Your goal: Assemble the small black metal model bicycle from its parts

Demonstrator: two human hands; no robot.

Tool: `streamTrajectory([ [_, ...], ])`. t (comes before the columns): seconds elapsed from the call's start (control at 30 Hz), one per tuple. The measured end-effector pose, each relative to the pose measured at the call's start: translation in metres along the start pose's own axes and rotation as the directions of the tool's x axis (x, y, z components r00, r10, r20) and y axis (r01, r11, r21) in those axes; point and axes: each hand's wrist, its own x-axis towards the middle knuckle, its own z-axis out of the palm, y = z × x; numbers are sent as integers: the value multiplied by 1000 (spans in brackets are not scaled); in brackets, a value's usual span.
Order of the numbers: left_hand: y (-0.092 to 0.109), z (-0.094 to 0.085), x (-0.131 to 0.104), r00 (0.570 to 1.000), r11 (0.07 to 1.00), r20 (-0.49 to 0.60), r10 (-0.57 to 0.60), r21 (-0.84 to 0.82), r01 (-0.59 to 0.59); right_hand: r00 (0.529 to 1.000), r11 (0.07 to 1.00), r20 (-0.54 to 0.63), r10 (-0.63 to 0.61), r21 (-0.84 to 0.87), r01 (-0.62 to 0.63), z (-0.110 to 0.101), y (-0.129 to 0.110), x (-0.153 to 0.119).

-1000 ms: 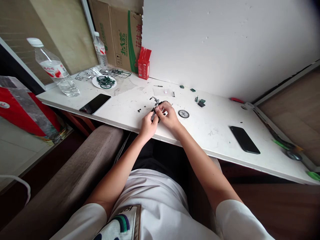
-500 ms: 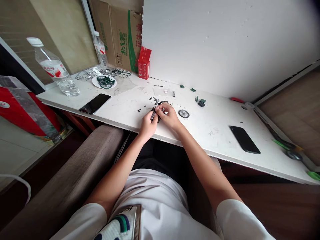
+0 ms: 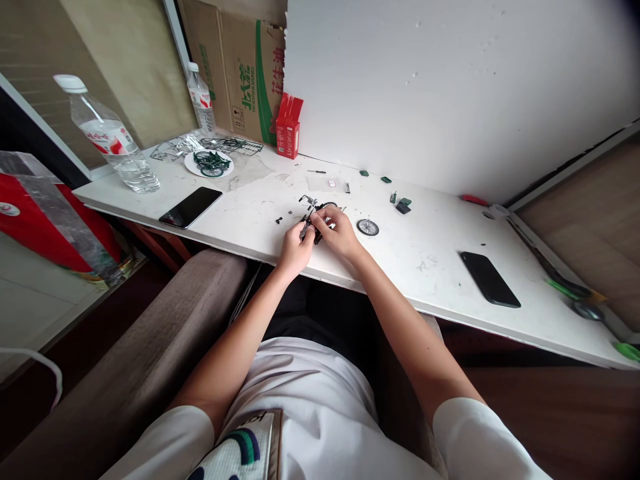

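Between left grip (image 3: 296, 249) and right grip (image 3: 339, 231), a model bicycle (image 3: 313, 203) is pinched; a wheel (image 3: 368, 227) lies right of both.

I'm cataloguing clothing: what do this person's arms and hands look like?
The left sleeve and right sleeve are white and short, leaving the forearms bare. No watch or bracelet shows. The left hand and right hand are ungloved.
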Motion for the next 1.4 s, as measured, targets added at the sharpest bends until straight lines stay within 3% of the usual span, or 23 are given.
streamTrajectory([
  [0.13, 0, 0, 1, 1000, 1000, 13, -9, -21, 9, 998, 994, -46, -51, -96, 47, -5, -4, 2],
  [0.27, -1, 1, 2, 999, 997, 11, -35, -66, 36, 994, 979, -63, -93, -189, 80, -41, -13, 6],
  [0.37, -2, 2, 3, 996, 990, 5, -93, -109, 93, 987, 967, 141, 74, -252, -36, -86, -20, 4],
  [0.4, -2, 2, 3, 993, 985, 5, -118, -124, 118, 955, 947, 232, 187, -300, -112, -100, -21, 3],
  [0.47, -1, 2, 3, 986, 973, 9, -166, -160, 166, 841, 856, 335, 425, -450, -254, -121, -20, -1],
  [0.53, 1, 3, 3, 979, 958, 15, -204, -201, 202, 754, 788, 369, 544, -534, -307, -130, -16, -4],
  [0.63, 4, 4, 4, 972, 942, 18, -235, -241, 233, 720, 759, 376, 584, -567, -319, -128, -8, -4],
  [0.8, 5, 4, 3, 969, 930, 23, -248, -275, 244, 738, 769, 365, 568, -555, -318, -117, -6, -1],
  [1.0, 3, 5, 4, 973, 946, 27, -230, -227, 230, 714, 787, 416, 563, -534, -309, -114, -4, -1],
  [1.2, 7, 4, 4, 971, 946, 31, -236, -223, 237, 726, 796, 427, 539, -539, -275, -112, 4, -1],
  [1.27, 7, 4, 3, 969, 937, 32, -245, -247, 245, 766, 799, 382, 517, -536, -272, -110, 1, -1],
  [1.4, 3, 5, 4, 967, 928, 22, -253, -278, 249, 936, 920, 224, 271, -346, -184, -91, -11, 1],
])
